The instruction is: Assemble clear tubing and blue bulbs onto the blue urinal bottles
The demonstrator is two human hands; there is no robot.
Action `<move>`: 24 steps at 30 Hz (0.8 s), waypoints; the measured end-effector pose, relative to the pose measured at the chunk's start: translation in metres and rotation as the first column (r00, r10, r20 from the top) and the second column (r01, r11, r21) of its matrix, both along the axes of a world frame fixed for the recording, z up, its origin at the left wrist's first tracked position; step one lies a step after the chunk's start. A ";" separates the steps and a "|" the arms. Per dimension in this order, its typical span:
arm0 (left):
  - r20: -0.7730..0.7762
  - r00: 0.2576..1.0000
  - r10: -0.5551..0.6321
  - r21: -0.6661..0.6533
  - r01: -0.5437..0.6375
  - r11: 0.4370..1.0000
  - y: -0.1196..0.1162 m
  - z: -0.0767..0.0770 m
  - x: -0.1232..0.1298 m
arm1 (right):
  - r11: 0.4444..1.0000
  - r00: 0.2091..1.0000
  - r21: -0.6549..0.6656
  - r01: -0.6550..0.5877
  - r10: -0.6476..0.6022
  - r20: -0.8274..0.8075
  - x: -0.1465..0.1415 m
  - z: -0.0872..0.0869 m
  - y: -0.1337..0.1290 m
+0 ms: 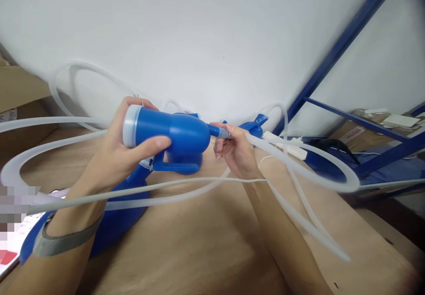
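Container (187,131) is sideways in the left grip (116,140), clasped round its body; right grip (241,149) is pinching the hose (270,148) by the spout (214,130), bench (206,233) below both.

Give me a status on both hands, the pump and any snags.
Left hand gripping pump. Right hand on tube at nozzle; fit unclear. Pale cable crossing left forearm.

White wall (199,29), brown tabletop (199,242), blue frame (351,34)
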State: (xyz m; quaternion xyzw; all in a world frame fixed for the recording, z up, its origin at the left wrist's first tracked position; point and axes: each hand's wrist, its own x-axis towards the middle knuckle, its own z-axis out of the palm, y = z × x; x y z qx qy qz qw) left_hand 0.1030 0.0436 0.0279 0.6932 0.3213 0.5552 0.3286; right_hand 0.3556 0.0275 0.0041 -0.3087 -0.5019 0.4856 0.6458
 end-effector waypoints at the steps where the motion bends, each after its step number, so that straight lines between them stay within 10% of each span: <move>1: -0.038 0.999 -0.023 0.084 0.026 0.996 0.000 0.000 -0.002 | 1.000 1.000 -0.004 -0.005 0.005 0.000 0.001 0.003 -0.002; 9: -0.205 0.978 -0.048 0.437 0.135 0.889 0.003 -0.004 0.002 | 1.000 1.000 -0.005 0.014 -0.014 -0.010 0.004 0.010 -0.006; 15: -0.053 0.990 0.130 0.165 -0.119 0.979 -0.009 -0.004 0.012 | 0.995 0.996 0.050 0.084 -0.085 0.032 0.001 0.004 -0.004; 24: 0.044 0.998 0.050 -0.264 -0.037 0.964 -0.005 -0.004 0.018 | 0.985 0.974 0.081 0.154 -0.165 0.154 0.008 0.004 -0.003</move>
